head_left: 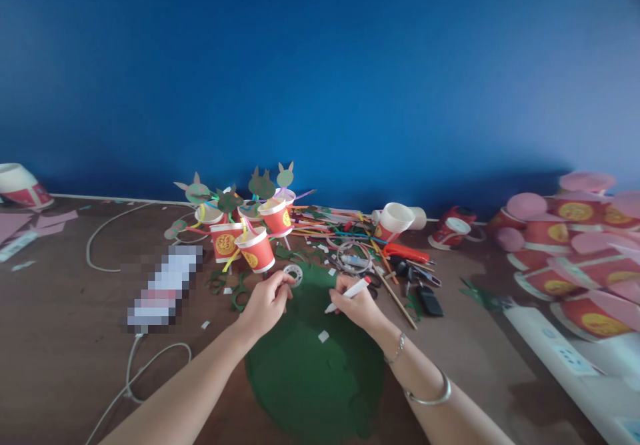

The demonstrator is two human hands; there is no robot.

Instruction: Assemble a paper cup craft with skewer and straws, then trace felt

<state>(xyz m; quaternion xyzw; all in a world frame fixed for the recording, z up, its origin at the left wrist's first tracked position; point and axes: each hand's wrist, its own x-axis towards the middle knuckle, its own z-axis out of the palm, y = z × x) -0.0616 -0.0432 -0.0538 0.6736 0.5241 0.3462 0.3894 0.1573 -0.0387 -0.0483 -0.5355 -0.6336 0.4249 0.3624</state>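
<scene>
"Looking through the head view, what seems done?"

"Far and left of the middle, several red cups (265, 253) carry green animal heads (197, 193); I'd judge those assembled. On the right, other cups (570, 309) are piled with pink discs (527, 206)."

"And the green sheet (310, 378)?"

"Flat on the bench (475, 338), near middle, between the forearms. Most of it looks unused, so I'd call this part early."

"How are the hands?"

"The right hand (357, 306) grips a white marker (356, 287) low over the sheet; I can't tell if its tip touches. The left hand (270, 301) has curled fingers beside the tape roll (293, 275); whether they pinch anything, I can't tell."

"What's left?"

"A tilted cup (394, 219), far and right of middle, shows no head; probably not begun."
</scene>
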